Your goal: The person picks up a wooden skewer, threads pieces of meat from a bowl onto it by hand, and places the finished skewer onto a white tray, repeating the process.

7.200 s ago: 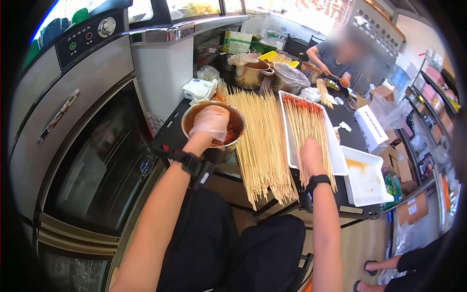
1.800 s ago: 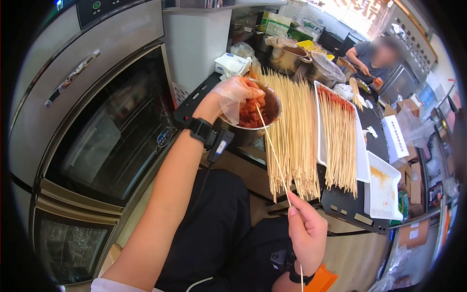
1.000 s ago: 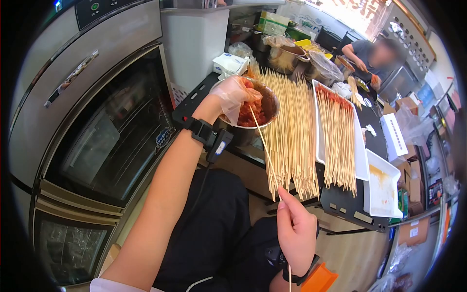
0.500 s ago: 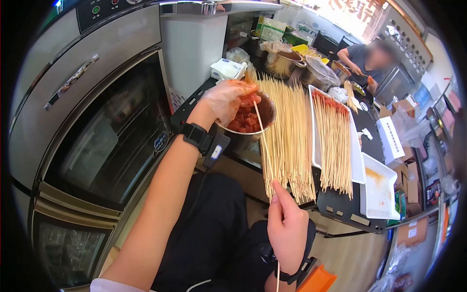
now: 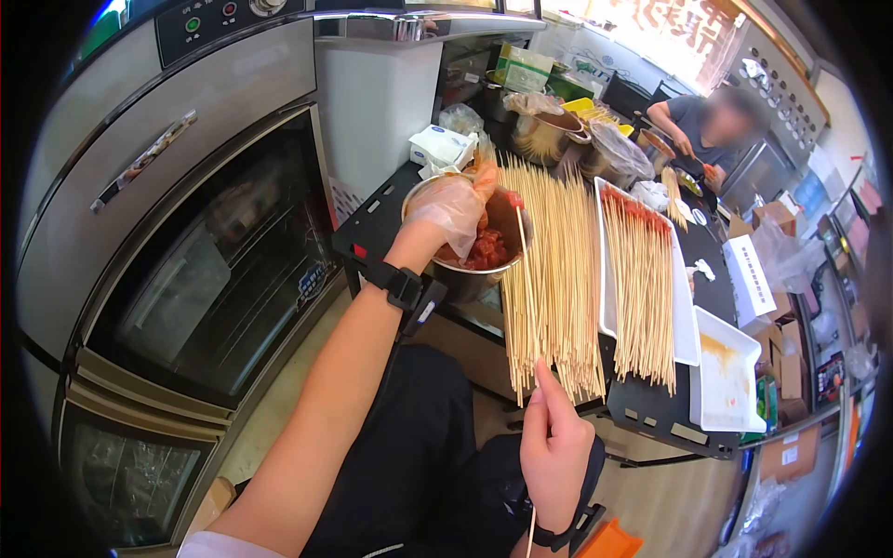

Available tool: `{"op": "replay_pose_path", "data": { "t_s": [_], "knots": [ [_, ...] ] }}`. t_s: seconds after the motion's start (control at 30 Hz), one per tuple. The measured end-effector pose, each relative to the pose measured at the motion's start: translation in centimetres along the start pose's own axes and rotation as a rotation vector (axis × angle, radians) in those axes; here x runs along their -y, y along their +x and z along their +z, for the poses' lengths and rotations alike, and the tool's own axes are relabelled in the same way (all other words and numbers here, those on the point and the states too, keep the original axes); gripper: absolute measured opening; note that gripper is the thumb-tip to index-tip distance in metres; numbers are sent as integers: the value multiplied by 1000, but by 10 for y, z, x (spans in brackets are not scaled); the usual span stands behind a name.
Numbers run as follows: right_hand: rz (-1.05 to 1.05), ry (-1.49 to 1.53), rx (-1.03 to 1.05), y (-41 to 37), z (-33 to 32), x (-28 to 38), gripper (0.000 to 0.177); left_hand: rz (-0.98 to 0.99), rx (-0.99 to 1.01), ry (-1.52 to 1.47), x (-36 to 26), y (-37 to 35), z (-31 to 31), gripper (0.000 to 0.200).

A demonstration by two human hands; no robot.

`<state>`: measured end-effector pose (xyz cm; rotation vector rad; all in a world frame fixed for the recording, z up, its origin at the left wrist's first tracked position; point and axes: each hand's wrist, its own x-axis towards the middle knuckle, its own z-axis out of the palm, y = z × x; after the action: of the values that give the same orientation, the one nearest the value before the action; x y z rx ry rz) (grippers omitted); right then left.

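A clear, sauce-stained plastic glove covers my left hand (image 5: 451, 206), which is over and partly inside a metal pot (image 5: 462, 271). Red, sauced meat pieces (image 5: 491, 251) lie in the pot. The curl of the left fingers is partly hidden, so I cannot see whether they hold meat. My bare right hand (image 5: 555, 446) is closed around a long wooden skewer (image 5: 526, 270), pinched between thumb and index finger. At the skewer's upper tip, beside the pot's right rim, is one red meat piece (image 5: 514, 199). Many bare skewers (image 5: 558, 279) lie right of the pot.
A white tray (image 5: 686, 316) carries skewers with red meat at their far ends. Another white tray (image 5: 730, 395) holds some liquid. A tissue pack (image 5: 442, 147) and other pots (image 5: 539, 139) stand farther back. Another person (image 5: 707, 130) works at the far right; an oven (image 5: 205, 270) stands left.
My left hand has moved off the skewer tip and down over the pot, leaving a meat piece on the tip. The right hand still grips the skewer. The view has shifted slightly.
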<state>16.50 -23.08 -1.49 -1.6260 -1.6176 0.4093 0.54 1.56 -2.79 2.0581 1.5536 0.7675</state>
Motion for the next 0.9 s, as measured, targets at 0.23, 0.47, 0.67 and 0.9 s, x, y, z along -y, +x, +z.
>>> {"op": "replay_pose_path", "data": {
  "t_s": [0.23, 0.47, 0.67, 0.9],
  "knots": [
    [-18, 109, -74, -2, 1, 1, 28, 59, -391, 252, -8, -11, 1, 39],
    [-95, 97, -28, 1, 12, -10, 35, 108, 148, -1143, -11, -11, -16, 30],
    [-218, -7, -5, 1, 29, -11, 41, 73, 194, -1281, -9, -14, -14, 24],
    [-317, -109, -2, 1, 40, -9, 49, 59, 120, -1316, -3, -8, -14, 22]
  ]
}}
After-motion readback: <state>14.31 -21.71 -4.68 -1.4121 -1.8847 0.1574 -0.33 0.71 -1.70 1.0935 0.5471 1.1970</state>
